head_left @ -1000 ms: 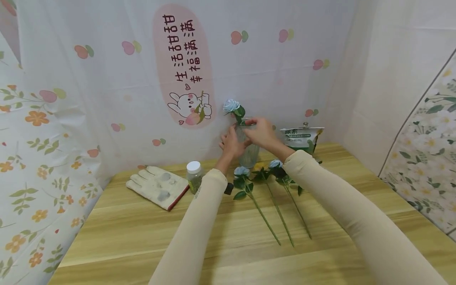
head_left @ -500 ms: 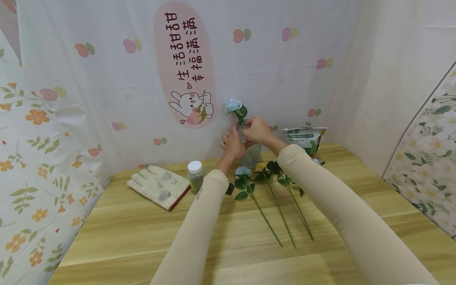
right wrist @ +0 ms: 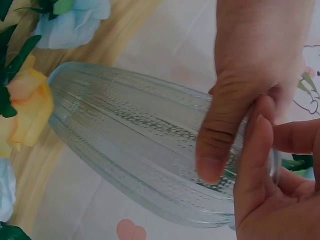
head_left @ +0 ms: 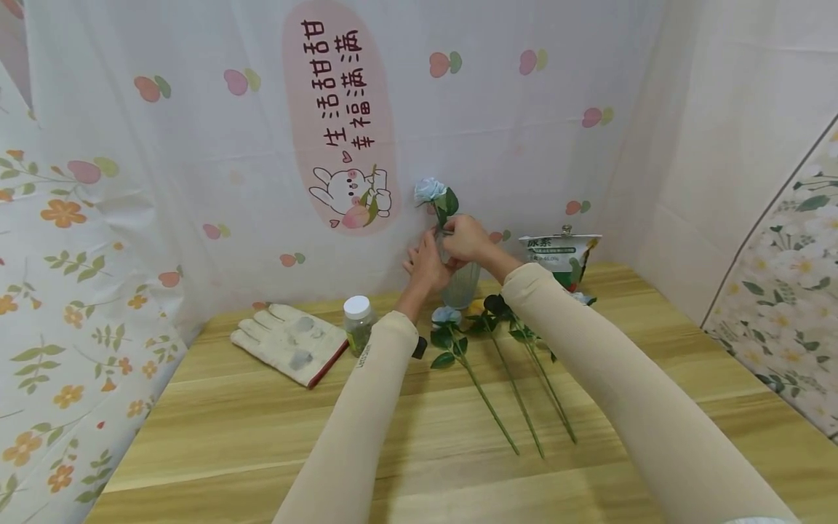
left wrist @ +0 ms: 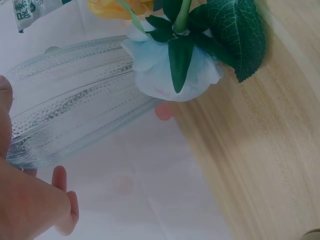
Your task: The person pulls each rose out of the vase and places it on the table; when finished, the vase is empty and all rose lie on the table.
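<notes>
A pale blue artificial rose [head_left: 430,191] stands upright at the mouth of a clear ribbed glass vase [head_left: 461,286], near the back wall. My left hand [head_left: 429,266] grips the vase near its top; its thumb [right wrist: 215,145] lies along the glass in the right wrist view. My right hand [head_left: 468,240] is at the vase mouth, with its fingers pinching the rose just under its leaves; the stem there is mostly hidden. On the table in front lie another blue rose [head_left: 447,316], a yellow rose [left wrist: 117,7] and a further stem whose bloom my right sleeve covers.
A white work glove [head_left: 291,343] with a red cuff lies at the left. Beside it stands a white-capped jar [head_left: 358,324]. A clipped white and green bag [head_left: 559,258] stands at the back right, close to the right forearm. Printed cloth hangs behind the table.
My right hand has shifted slightly left, closer in under the rose. Its sleeve has moved with it and now covers a blue bloom on the table. The left hand keeps its grip.
</notes>
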The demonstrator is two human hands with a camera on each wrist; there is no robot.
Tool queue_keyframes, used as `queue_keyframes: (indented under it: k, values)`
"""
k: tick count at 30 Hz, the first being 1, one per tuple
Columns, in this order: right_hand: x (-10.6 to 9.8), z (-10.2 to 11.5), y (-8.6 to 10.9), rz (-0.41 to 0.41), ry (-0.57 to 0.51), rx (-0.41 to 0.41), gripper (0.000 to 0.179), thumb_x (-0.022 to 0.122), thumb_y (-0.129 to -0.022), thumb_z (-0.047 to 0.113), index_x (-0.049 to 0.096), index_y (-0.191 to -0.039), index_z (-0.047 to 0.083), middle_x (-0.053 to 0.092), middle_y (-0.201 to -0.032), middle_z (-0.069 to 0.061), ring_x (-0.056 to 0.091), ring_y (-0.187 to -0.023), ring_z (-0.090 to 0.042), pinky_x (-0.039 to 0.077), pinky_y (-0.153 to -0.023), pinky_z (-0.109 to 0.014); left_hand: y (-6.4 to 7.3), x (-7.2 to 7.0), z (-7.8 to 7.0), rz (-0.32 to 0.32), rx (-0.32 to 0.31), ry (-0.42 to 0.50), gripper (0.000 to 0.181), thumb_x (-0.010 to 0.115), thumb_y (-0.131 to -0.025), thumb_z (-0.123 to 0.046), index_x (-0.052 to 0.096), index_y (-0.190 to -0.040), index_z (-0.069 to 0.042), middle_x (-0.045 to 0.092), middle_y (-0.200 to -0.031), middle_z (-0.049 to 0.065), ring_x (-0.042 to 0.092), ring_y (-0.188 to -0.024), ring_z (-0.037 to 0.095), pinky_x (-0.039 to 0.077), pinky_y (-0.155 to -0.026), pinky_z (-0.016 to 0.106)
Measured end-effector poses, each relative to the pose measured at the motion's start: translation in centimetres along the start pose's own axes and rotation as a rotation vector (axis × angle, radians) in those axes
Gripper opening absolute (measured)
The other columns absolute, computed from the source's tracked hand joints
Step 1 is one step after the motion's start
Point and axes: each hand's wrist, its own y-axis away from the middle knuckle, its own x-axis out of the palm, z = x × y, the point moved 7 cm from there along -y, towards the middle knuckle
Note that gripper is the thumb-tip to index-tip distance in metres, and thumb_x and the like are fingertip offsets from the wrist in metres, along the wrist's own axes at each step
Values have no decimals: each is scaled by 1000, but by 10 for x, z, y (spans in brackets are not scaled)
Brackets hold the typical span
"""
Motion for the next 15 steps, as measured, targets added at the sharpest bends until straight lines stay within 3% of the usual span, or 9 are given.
queue_keyframes:
  k: [4, 11, 15]
  values:
    - [1, -1, 0, -46, -57, -2, 48, 54, -93, 9, 51, -139, -5, 66, -114, -22, 66, -55, -13, 55, -55, -28, -1, -1, 1, 2, 2, -8, 75, 65, -95, -37, 21, -153, -19, 31, -156, 1, 35, -122, 35, 25, -95, 52]
    - [2, -5, 1, -129, -96, 18, 43, 55, -93, 12, 57, -133, -3, 70, -89, -16, 64, -52, -11, 54, -51, -28, -1, 1, 1, 20, 4, -14, 73, 62, -96, -38, 20, -152, -18, 29, -156, 2, 34, -124, 36, 26, -94, 52]
    - [-1, -6, 1, -184, -117, 1, 35, 56, -94, 12, 62, -126, -2, 70, -95, -17, 65, -58, -15, 53, -53, -28, -2, 1, 1, 17, 6, -5, 75, 63, -96, -41, 20, -153, -18, 30, -155, 3, 35, -124, 36, 25, -94, 52]
